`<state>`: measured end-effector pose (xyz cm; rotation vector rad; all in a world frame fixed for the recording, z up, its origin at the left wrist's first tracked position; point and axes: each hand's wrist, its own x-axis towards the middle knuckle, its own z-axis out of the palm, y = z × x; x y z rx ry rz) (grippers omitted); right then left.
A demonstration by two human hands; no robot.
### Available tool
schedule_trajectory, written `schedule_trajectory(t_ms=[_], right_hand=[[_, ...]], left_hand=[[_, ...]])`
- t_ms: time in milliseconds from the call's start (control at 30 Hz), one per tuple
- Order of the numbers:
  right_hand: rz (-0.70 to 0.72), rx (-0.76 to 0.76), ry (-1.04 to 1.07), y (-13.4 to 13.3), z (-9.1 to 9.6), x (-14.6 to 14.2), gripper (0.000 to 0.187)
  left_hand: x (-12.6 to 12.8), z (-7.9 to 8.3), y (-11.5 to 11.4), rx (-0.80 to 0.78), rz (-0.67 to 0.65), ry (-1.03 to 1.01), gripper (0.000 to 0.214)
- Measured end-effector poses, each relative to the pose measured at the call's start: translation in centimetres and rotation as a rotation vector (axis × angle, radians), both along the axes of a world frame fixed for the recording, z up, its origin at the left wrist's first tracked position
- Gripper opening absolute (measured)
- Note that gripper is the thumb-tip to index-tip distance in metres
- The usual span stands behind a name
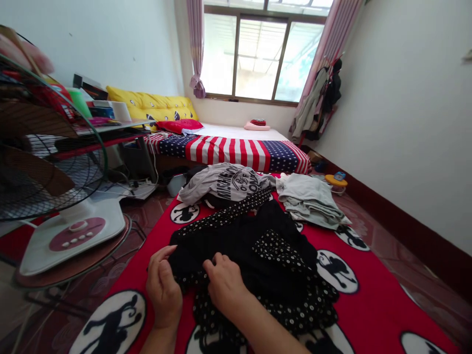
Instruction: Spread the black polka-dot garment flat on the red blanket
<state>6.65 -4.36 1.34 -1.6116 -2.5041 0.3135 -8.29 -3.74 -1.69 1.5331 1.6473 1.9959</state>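
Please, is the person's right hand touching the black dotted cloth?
Touching. The head view shows the right hand lying directly on the black dotted cloth, with no gap between them.

A pedestal fan [55, 157] with a round wire guard stands at left, beside a desk [110, 129] stacked with books. Beyond lies a low bed [228, 152] under a stars-and-stripes cover, a yellow bolster [151, 104] along its wall. Pink curtains [196, 44] frame a bright window [261, 56]; clothes [317, 103] hang in the right corner. A red rug [368, 295] with black-and-white silhouette medallions covers the tiled floor [416, 275].
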Motion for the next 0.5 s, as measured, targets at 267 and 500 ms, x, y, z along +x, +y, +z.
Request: schedule_trajectory(t_ms=[267,500], right_hand=[[0.049,-0.195,0.359,-6.7,2.2,11.1,0.033],[-0.627,0.242,0.682,-13.4,2.6,23.4,0.024]], left_hand=[[-0.2,-1.3,1.2,-0.179,-0.173,-0.135,0.030],[4.3,-0.1,3.2,-0.249,-0.450,0.060,0.026]])
